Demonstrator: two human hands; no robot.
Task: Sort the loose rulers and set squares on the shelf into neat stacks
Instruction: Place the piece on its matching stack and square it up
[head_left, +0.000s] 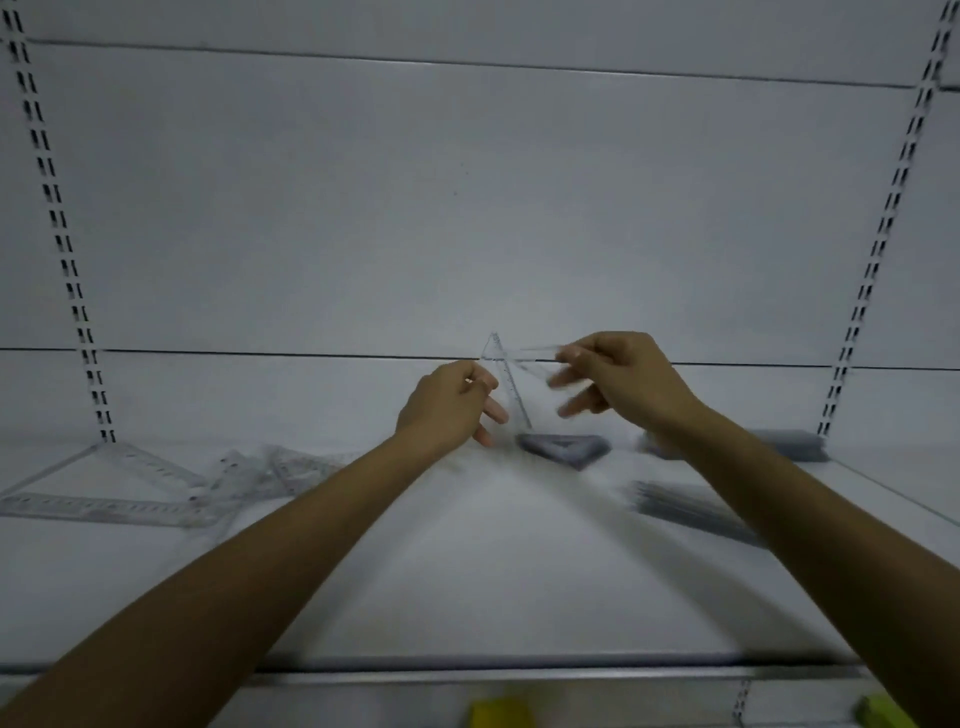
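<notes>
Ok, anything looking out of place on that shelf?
Yes. Left on the shelf, loose clear set squares and rulers lie overlapped at mixed angles. The ruler stack front right sits diagonal to the shelf edge.

1. The plain white shelf board (467, 571) has no pattern; its dull grey metal front edge (519, 675) runs along the near side.
2. The white back panel (467, 208) is crossed by thin dark seam lines.
3. The left white upright (52, 208) and the right white upright (883, 234) both carry paired black slots.
4. The clear plastic set square (506, 384) is see-through, with fine dark scale marks along one edge.
5. The blurred clear strip (537, 352) looks colourless.
6. The large clear set square (78, 504) reads pale grey, with rows of small dark marks, as does the jumble of clear rulers (270, 467).
7. The triangular stack of set squares (563, 448), the near stack of rulers (691, 512) and the far stack (795, 444) all look slate grey.
8. Below the shelf are a yellow object (501, 714) and a yellow-green object (883, 714).
</notes>
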